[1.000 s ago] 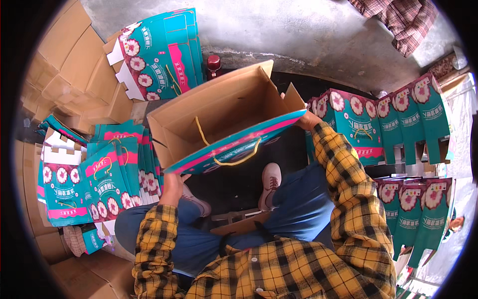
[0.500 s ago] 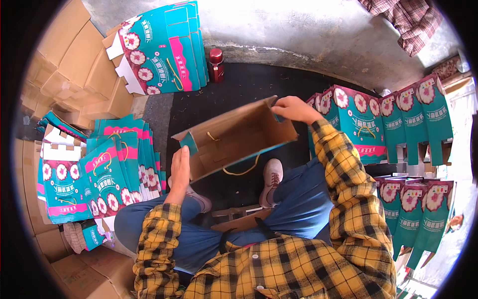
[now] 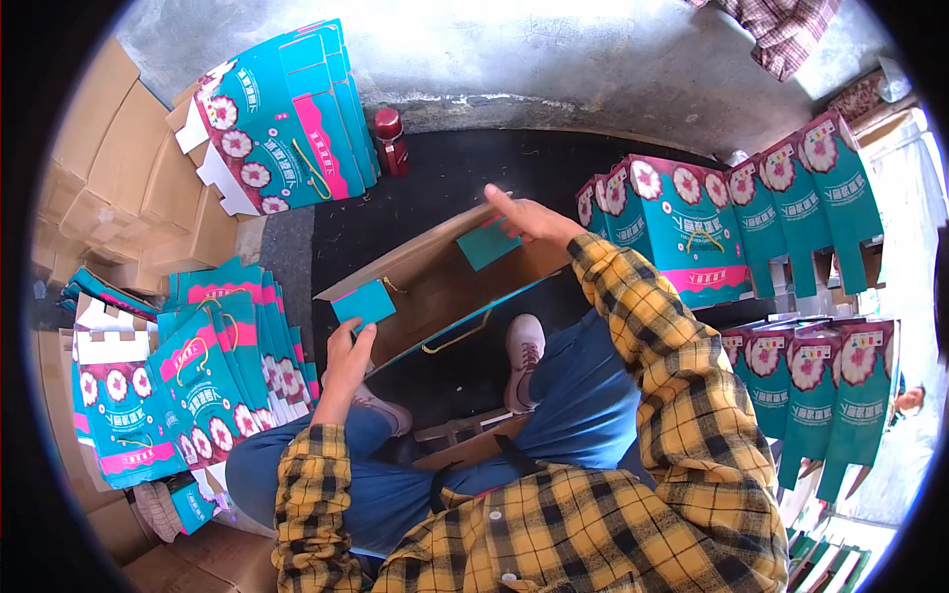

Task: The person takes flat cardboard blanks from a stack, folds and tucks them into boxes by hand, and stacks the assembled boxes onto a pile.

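Between my hands is a teal carton (image 3: pixel 435 306) with its mouth facing up, bare brown board inside and a yellow cord handle (image 3: pixel 460 336) along the near side. Its left teal end flap (image 3: pixel 364 304) and right teal end flap (image 3: pixel 490 245) slant inward over the opening. My left hand (image 3: pixel 348 358) holds the carton's near left corner, thumb and fingertips at the left flap's edge. At the far right end, my right hand (image 3: pixel 534 219) is open with its thumb stretched out, and its fingertips reach over the right flap. The carton's bottom is partly hidden.
Flat teal and pink cartons (image 3: pixel 222 366) are stacked at the left, with more (image 3: pixel 287 128) leaning at the far left. Brown boxes (image 3: pixel 129 148) fill the left side. A red flask (image 3: pixel 391 143) stands by the wall. Rows of set-up cartons (image 3: pixel 692 217) stand at the right.
Both end flaps have come inward over the carton's mouth. My right hand has shifted left and opened its fingers over the right flap; my left hand has moved slightly down and left.
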`<action>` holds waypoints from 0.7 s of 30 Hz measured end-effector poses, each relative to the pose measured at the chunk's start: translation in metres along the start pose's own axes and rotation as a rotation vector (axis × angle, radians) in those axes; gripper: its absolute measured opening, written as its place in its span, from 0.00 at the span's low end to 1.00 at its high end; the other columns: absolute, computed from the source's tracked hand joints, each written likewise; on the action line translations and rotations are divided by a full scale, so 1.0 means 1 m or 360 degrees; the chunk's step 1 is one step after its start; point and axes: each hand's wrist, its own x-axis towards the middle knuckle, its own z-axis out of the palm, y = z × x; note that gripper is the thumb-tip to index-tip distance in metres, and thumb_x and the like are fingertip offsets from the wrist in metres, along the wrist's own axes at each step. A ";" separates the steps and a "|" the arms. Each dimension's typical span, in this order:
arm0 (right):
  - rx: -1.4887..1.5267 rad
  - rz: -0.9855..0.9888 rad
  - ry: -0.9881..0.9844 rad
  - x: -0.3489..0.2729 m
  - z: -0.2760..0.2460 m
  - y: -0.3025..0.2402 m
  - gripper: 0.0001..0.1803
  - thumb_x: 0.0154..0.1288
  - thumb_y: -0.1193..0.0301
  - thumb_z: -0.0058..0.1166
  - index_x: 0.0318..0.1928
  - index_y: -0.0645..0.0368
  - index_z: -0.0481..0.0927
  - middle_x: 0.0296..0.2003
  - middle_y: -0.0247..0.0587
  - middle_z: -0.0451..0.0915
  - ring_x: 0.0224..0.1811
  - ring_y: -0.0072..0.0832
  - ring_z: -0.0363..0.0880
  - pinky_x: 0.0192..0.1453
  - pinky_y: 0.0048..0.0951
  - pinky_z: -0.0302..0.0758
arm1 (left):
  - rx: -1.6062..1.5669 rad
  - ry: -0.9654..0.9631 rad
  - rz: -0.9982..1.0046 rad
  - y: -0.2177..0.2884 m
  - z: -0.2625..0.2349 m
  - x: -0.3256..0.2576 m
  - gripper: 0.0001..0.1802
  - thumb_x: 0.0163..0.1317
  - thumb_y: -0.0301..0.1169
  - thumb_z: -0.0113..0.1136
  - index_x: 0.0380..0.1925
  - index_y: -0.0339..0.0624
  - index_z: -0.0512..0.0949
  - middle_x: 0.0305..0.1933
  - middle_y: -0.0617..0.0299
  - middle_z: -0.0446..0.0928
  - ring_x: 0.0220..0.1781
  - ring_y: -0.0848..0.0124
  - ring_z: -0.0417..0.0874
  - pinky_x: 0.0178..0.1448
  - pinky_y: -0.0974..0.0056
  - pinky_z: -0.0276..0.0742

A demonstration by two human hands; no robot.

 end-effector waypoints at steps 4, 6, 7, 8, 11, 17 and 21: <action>0.0388 0.0175 0.0038 0.005 -0.010 0.012 0.69 0.57 0.15 0.34 0.75 0.69 0.64 0.62 0.69 0.75 0.62 0.55 0.80 0.59 0.49 0.79 | -0.0044 -0.0117 0.0031 -0.004 -0.001 0.006 0.33 0.68 0.50 0.62 0.58 0.30 0.79 0.63 0.36 0.78 0.69 0.46 0.75 0.74 0.51 0.66; 0.0484 0.0255 0.0011 0.009 -0.014 0.020 0.63 0.60 0.22 0.48 0.73 0.70 0.66 0.60 0.67 0.77 0.60 0.53 0.81 0.58 0.47 0.80 | -0.0076 -0.0134 0.0036 -0.002 0.000 0.005 0.33 0.67 0.49 0.62 0.59 0.30 0.78 0.62 0.36 0.78 0.69 0.46 0.75 0.74 0.52 0.66; 0.0481 0.0248 0.0001 0.009 -0.012 0.022 0.63 0.60 0.22 0.48 0.73 0.70 0.66 0.60 0.67 0.77 0.60 0.53 0.81 0.58 0.47 0.80 | -0.0122 -0.0123 0.0017 -0.003 0.000 0.002 0.33 0.67 0.49 0.62 0.59 0.30 0.78 0.62 0.36 0.79 0.69 0.47 0.77 0.74 0.53 0.67; 0.0461 0.0213 0.0061 0.008 -0.009 0.025 0.60 0.60 0.27 0.55 0.72 0.70 0.67 0.59 0.66 0.78 0.60 0.50 0.82 0.58 0.44 0.80 | -0.0170 -0.0113 -0.0004 -0.002 -0.001 0.000 0.33 0.67 0.48 0.62 0.60 0.30 0.78 0.61 0.37 0.80 0.68 0.48 0.78 0.74 0.54 0.68; 0.0234 0.0071 -0.0017 0.010 -0.012 0.030 0.56 0.59 0.34 0.65 0.70 0.71 0.69 0.57 0.62 0.80 0.60 0.44 0.82 0.57 0.39 0.81 | -0.0399 -0.0028 -0.0113 -0.011 -0.004 -0.002 0.29 0.67 0.45 0.62 0.58 0.31 0.79 0.57 0.43 0.83 0.62 0.56 0.82 0.69 0.57 0.72; -0.0514 -0.0426 -0.0013 0.015 -0.016 0.042 0.51 0.57 0.37 0.69 0.67 0.68 0.74 0.56 0.59 0.81 0.58 0.48 0.81 0.62 0.42 0.78 | -0.0504 0.0071 -0.0292 -0.014 -0.007 -0.008 0.22 0.68 0.38 0.58 0.55 0.33 0.78 0.49 0.53 0.82 0.52 0.67 0.81 0.59 0.61 0.75; -0.0843 -0.0306 -0.0030 0.006 0.001 0.016 0.50 0.54 0.39 0.72 0.69 0.60 0.74 0.59 0.58 0.76 0.63 0.53 0.78 0.66 0.45 0.76 | -0.0276 0.0044 -0.0276 -0.020 -0.021 -0.018 0.25 0.68 0.35 0.55 0.60 0.33 0.75 0.55 0.47 0.82 0.57 0.60 0.83 0.63 0.58 0.75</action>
